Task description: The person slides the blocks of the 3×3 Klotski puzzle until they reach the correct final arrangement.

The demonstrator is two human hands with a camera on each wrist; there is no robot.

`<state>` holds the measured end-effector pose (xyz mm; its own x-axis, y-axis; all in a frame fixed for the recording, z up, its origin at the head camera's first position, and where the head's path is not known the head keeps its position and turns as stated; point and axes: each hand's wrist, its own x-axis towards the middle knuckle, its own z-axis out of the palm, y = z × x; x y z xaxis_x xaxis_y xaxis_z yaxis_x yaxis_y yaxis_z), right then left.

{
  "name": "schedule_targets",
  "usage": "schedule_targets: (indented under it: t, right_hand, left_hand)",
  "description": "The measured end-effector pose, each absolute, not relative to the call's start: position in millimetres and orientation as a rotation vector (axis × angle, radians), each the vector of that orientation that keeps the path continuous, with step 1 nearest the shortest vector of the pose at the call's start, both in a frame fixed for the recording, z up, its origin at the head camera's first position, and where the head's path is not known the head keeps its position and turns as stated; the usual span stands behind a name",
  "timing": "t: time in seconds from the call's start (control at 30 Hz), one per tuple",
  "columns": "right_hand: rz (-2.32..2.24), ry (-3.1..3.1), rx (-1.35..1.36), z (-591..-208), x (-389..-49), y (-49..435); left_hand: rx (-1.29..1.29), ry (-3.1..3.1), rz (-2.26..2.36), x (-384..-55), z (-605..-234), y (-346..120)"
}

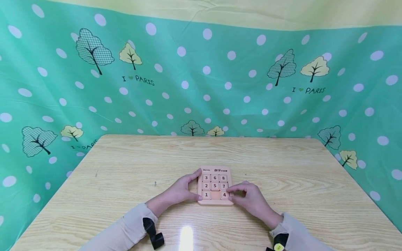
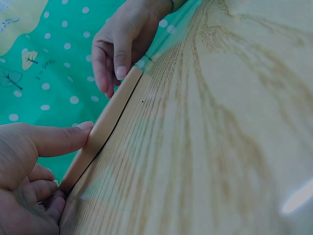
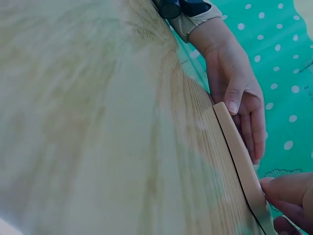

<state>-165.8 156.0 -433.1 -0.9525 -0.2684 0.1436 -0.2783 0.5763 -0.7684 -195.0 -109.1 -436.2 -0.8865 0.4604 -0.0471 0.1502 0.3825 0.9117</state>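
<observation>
Left hand and right hand, I'm gripping opposite edges of the number board, its eight tiles sitting inside, their ordering seemingly unfinished.

Wears a long, pale beige left sleeve, lightly creased toward the left cuff, and a right sleeve in the same plain shade, bunched in soft folds at the wrist. Has a black strap around the left forearm, fitted with a dark, rounded block, plus a matching black band on the right, marked by a small yellow disc. Leaves the left hand and the right hand bare.
</observation>
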Motion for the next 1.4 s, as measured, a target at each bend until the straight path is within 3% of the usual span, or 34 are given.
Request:
schedule_targets:
  t: [0.57,1.4]
  right_hand:
    - [1.418,-2.733,0.297,-434.0,-159.6,152.8]
    - [1.545,-2.706,0.333,-440.3,-162.4,135.8]
  left_hand:
    - [0.554,2.359,1.501,-195.3,-437.0,-107.8]
    - [0.541,2.368,1.5,-193.2,-433.5,-109.3]
